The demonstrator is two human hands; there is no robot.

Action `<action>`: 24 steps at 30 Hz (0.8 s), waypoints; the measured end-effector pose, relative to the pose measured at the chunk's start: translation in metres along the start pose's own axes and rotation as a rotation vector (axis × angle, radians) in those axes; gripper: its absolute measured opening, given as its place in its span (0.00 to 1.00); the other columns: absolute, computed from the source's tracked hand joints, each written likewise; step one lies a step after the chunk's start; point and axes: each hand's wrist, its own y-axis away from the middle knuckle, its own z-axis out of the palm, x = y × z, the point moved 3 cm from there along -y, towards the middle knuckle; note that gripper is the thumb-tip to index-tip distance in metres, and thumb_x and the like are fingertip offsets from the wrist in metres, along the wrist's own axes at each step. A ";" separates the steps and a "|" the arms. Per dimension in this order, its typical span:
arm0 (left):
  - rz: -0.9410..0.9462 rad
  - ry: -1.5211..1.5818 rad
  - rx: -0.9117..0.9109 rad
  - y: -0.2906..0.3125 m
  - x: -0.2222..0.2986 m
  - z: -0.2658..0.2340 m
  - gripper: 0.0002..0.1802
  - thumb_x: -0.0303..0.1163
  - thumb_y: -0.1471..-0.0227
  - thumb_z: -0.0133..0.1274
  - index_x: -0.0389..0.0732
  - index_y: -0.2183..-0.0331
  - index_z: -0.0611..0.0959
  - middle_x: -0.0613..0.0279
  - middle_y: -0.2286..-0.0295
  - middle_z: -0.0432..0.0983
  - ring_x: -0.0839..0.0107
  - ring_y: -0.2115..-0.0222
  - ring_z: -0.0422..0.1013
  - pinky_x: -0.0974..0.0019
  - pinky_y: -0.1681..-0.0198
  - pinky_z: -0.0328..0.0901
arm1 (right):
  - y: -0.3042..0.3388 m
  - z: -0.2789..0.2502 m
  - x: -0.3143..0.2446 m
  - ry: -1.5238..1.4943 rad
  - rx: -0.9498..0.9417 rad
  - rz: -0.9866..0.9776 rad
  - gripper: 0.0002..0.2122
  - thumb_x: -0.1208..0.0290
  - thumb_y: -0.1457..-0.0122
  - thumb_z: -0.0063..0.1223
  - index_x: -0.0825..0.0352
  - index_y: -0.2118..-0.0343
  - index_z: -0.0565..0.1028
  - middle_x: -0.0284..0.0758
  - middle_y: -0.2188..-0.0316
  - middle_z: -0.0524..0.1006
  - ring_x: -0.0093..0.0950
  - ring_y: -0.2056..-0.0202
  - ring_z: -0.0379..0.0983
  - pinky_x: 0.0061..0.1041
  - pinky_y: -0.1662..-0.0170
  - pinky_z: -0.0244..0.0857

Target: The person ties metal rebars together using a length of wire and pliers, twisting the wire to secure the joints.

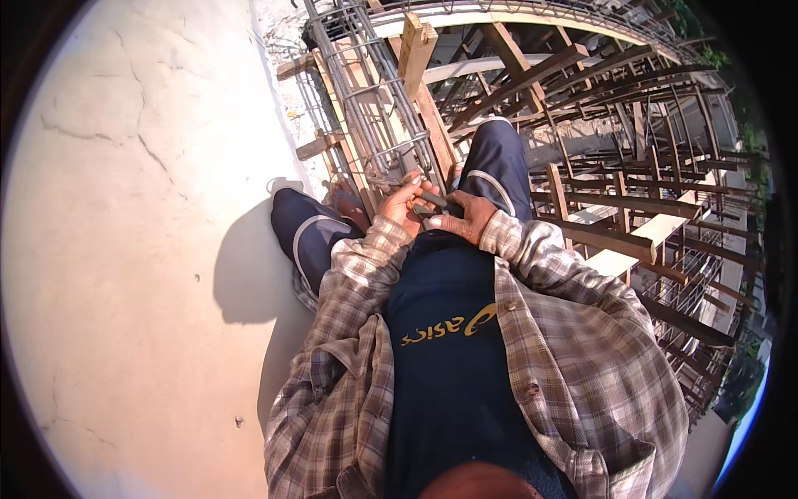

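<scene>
Plaid shirt [573, 358] hanging open over a dark T-shirt [449, 382], a person is stationed at the near end of a rebar cage [374, 86], knees in dark trousers [499, 158] spread to either side of it. Close together just by the cage's near end, the right hand [470, 218] is clamped around a dark-handled hand tool [432, 199] while the left hand [401, 206] curls its fingers beside it, its grip impossible to tell. Left of the cage spreads a sunlit, cracked concrete surface [150, 249]; to its right stands dense timber shoring [603, 239].
</scene>
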 end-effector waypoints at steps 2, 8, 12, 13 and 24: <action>0.068 0.106 -0.019 0.025 0.011 0.013 0.16 0.32 0.40 0.48 0.41 0.51 0.74 0.55 0.61 0.75 0.59 0.56 0.72 0.54 0.52 0.68 | 0.010 -0.005 -0.012 -0.506 -0.235 0.230 0.22 0.50 0.39 0.49 0.69 0.58 0.72 0.30 0.77 0.73 0.19 0.84 0.65 0.18 0.83 0.58; 0.208 0.015 -0.080 0.054 0.021 0.027 0.14 0.38 0.37 0.43 0.40 0.55 0.73 0.55 0.60 0.75 0.56 0.51 0.70 0.49 0.46 0.65 | 0.022 -0.007 -0.011 -0.631 -0.313 0.236 0.15 0.63 0.37 0.51 0.68 0.55 0.73 0.31 0.75 0.76 0.16 0.83 0.66 0.16 0.83 0.58; 0.397 -0.091 0.015 0.061 0.041 0.035 0.15 0.43 0.37 0.43 0.41 0.62 0.73 0.56 0.66 0.76 0.58 0.57 0.73 0.50 0.52 0.69 | 0.026 -0.004 -0.023 -0.554 -0.341 0.136 0.15 0.63 0.39 0.53 0.67 0.55 0.73 0.31 0.74 0.77 0.15 0.83 0.65 0.15 0.83 0.57; 0.456 -0.146 0.042 0.066 0.050 0.040 0.16 0.44 0.37 0.43 0.41 0.63 0.73 0.57 0.67 0.76 0.58 0.58 0.74 0.50 0.53 0.70 | 0.028 -0.003 -0.029 -0.494 -0.332 0.105 0.15 0.63 0.39 0.53 0.67 0.55 0.73 0.31 0.74 0.77 0.15 0.83 0.65 0.15 0.84 0.56; 0.614 0.030 0.130 0.085 0.069 0.044 0.22 0.49 0.39 0.45 0.40 0.73 0.74 0.60 0.79 0.71 0.63 0.72 0.73 0.51 0.62 0.71 | 0.035 -0.004 -0.051 -0.065 0.172 -0.303 0.16 0.65 0.42 0.57 0.66 0.53 0.76 0.37 0.72 0.79 0.28 0.71 0.74 0.28 0.64 0.68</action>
